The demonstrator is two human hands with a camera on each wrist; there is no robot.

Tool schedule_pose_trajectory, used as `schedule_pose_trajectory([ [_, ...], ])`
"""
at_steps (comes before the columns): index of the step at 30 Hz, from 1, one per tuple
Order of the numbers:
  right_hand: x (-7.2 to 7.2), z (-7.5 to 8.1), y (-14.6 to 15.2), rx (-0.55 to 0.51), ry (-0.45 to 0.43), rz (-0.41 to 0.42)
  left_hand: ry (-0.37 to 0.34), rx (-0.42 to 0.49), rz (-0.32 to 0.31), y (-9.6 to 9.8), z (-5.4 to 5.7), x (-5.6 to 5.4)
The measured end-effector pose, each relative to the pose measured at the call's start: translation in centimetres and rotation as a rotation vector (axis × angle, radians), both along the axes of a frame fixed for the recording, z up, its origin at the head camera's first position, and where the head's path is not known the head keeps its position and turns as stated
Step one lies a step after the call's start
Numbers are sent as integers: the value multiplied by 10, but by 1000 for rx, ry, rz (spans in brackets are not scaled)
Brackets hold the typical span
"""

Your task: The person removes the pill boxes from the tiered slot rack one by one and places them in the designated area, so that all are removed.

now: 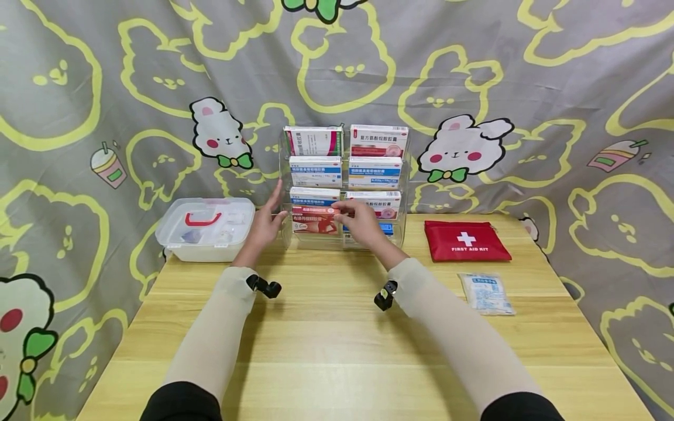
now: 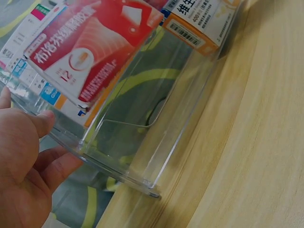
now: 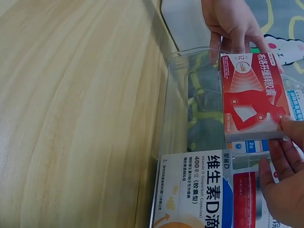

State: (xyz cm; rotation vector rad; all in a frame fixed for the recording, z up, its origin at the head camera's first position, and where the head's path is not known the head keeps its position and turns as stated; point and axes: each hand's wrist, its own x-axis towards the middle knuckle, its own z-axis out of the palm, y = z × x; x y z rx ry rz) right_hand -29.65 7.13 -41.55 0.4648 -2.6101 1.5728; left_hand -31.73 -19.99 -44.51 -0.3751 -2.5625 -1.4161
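Pinching a red-and-white cardboard "布洛芬缓释胶囊" box (image 3: 254,95): right hand (image 1: 360,225); left hand (image 1: 265,227), fingers spread, touches the clear plastic rack (image 2: 118,161) at left.

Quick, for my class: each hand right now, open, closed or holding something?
Left hand: holding the side of the clear rack.
Right hand: closed, pinching one end of the red medicine box.

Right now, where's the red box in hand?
In the head view, the right hand pinches the red box at the lower left of the clear rack, below a blue-white box.
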Motion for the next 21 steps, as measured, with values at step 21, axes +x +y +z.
schedule_pose_trajectory([
  [21, 41, -9, 15, 107, 7, 60, -17, 39, -24, 0, -1, -1],
])
